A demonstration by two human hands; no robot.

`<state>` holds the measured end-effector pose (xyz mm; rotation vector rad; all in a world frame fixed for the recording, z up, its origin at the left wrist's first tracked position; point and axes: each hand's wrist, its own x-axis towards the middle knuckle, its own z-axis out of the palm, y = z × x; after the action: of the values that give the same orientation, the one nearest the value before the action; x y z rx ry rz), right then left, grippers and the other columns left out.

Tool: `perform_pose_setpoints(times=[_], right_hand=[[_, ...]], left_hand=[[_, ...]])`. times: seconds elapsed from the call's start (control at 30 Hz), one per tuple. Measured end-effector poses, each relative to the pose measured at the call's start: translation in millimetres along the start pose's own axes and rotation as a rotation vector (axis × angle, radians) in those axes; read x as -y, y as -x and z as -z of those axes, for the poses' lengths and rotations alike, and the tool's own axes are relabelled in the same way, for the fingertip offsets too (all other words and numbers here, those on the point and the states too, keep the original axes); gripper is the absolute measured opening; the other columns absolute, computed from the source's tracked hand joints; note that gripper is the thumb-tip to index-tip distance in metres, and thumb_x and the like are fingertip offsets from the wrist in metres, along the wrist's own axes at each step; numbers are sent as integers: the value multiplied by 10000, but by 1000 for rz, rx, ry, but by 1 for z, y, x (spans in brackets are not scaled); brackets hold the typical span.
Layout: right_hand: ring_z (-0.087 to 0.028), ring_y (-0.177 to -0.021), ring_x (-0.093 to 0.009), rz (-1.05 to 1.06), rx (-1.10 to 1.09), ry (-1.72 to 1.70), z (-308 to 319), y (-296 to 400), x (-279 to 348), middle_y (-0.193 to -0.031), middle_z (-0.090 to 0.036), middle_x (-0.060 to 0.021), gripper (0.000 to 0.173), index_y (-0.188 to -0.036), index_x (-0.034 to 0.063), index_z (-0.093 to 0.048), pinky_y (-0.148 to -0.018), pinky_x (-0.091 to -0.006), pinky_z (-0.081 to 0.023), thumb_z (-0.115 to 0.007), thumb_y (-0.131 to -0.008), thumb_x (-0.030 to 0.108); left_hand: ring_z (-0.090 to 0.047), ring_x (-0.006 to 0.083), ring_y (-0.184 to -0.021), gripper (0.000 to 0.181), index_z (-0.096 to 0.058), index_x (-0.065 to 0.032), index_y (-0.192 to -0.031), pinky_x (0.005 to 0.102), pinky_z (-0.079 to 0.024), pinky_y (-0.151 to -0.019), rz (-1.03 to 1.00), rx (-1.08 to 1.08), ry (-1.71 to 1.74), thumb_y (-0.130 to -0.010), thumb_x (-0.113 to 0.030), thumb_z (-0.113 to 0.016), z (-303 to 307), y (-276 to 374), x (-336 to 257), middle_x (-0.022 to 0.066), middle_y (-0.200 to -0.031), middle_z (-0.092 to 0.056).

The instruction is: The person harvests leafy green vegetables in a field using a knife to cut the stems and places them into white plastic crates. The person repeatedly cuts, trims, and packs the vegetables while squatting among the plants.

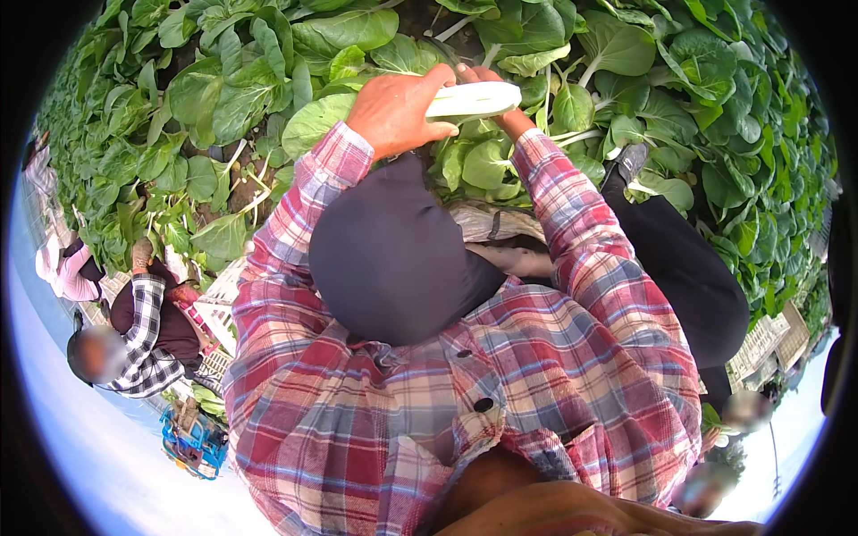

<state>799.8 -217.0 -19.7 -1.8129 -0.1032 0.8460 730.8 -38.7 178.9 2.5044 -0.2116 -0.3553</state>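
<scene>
My left hand [395, 110] is closed around a head of leafy greens with a thick white stalk [476, 99]. The stalk's base points right, and its green leaves [318, 124] show to the left of that hand. Behind the stalk is my right hand [489, 77], its fingers at the far side of the stalk and partly hidden by it. Whether it grips the stalk or holds a tool cannot be told. Both hands are above the growing leafy greens, beyond my bent knee in dark trousers [395, 254].
Rows of leafy greens [617, 53] spread ahead and to both sides. A white plastic crate [224, 301] stands at left near a co-worker in a checked shirt [144, 335]. More crates [757, 348] and people are at lower right. A blue vehicle [194, 439] is behind at left.
</scene>
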Motion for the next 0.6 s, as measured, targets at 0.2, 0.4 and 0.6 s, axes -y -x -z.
perform_pose_setpoints(times=[0.2, 0.4, 0.6], right_hand=[[-632, -921, -402, -94, 547, 512, 11, 23, 24, -950, -670, -240, 580, -984, -14, -656, -812, -461, -487, -440, -980, 525], [-644, -883, -395, 136, 314, 565, 13, 26, 31, -932, -680, -221, 610, -970, -8, -663, -784, -461, -492, -454, -966, 566], [-625, -656, -235, -40, 296, 269, -29, -15, 17, -712, -637, -105, 663, -871, -22, -626, -644, -383, -504, -463, -952, 615]], left_hand=[[-662, 331, -736, 205, -651, -139, -948, 443, -514, -647, 195, 34, -323, -757, -167, -719, -3, 50, 50, 101, -937, -684], [-667, 308, -754, 190, -622, -104, -874, 422, -529, -679, 120, 7, -419, -709, -86, -713, -11, 48, 67, 55, -1369, -529], [-631, 250, -765, 82, -637, -92, -752, 385, -544, -596, 133, -81, -577, -694, -98, -694, -22, 44, 123, 45, -1495, -446]])
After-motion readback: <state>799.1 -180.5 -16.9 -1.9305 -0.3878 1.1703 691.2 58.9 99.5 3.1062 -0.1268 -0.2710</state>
